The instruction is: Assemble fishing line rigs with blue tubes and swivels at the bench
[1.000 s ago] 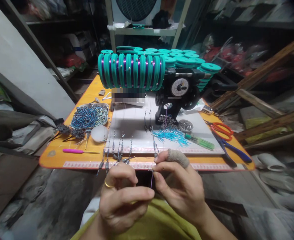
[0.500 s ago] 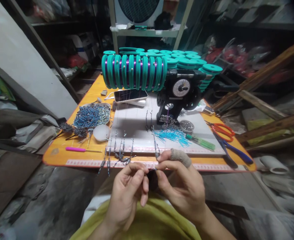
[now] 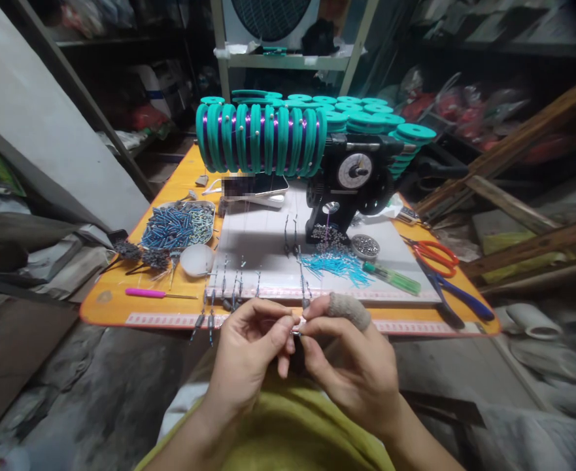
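My left hand (image 3: 253,353) and my right hand (image 3: 359,369) meet at the table's front edge, both closed in fingertip pinches. A small shiny piece (image 3: 296,331) shows between their fingertips; its exact kind is too small to tell. Grey cloth tape (image 3: 349,311) wraps a finger of my right hand. Just beyond that finger, a dark sinker (image 3: 306,303) hangs on a beaded, thin line. To the left of my left hand, several similar strung sinkers (image 3: 211,321) lie over the front edge, some partly hidden by the hand.
Teal spools (image 3: 263,139) of purple line sit on a black stand (image 3: 354,173). The white board (image 3: 263,239) bears light-blue tubes (image 3: 339,267), metal bits (image 3: 366,246) and a green tool (image 3: 393,279). Leftward are a tray of blue tubes (image 3: 170,227) and a pink-handled needle (image 3: 145,293); pliers (image 3: 464,297) lie right.
My left hand has moved slightly up and right, bringing its fingertips closer to my right hand's. The small piece between them now shows brighter. The whole view has shifted slightly.
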Action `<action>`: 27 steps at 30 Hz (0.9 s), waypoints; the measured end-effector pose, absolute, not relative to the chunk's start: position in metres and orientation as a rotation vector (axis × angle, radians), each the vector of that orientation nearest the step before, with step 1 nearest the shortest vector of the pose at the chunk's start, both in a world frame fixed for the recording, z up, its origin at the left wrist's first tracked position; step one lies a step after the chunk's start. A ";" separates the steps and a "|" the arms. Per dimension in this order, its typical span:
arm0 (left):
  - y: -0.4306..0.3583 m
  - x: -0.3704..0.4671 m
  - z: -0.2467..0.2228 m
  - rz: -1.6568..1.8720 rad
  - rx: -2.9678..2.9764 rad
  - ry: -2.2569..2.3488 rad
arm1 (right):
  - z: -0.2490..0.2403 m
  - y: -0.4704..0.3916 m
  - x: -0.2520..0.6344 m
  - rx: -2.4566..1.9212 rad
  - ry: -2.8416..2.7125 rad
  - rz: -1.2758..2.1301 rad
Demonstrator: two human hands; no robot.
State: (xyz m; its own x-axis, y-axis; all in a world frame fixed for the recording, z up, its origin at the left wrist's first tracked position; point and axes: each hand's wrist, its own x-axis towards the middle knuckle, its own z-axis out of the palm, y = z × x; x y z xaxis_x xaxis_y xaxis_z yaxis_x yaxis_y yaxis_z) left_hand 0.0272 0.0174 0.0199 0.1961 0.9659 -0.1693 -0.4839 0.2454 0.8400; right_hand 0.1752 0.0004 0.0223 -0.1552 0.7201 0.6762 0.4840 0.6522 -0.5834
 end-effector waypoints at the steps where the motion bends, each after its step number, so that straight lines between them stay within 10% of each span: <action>1: 0.018 0.026 0.018 1.156 0.796 0.835 | 0.022 0.001 0.175 -0.970 -1.801 0.270; 27: 0.014 0.013 0.009 1.175 1.315 0.944 | 0.025 0.005 0.170 -0.960 -1.822 0.300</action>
State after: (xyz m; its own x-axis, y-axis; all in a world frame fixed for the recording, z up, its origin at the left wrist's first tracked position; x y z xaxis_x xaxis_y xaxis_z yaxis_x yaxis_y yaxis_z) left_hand 0.0134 0.0138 0.0094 0.1961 0.9734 0.1181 -0.0945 -0.1012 0.9904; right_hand 0.1700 0.0051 0.0249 -0.1718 0.7270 0.6648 0.4753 0.6522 -0.5905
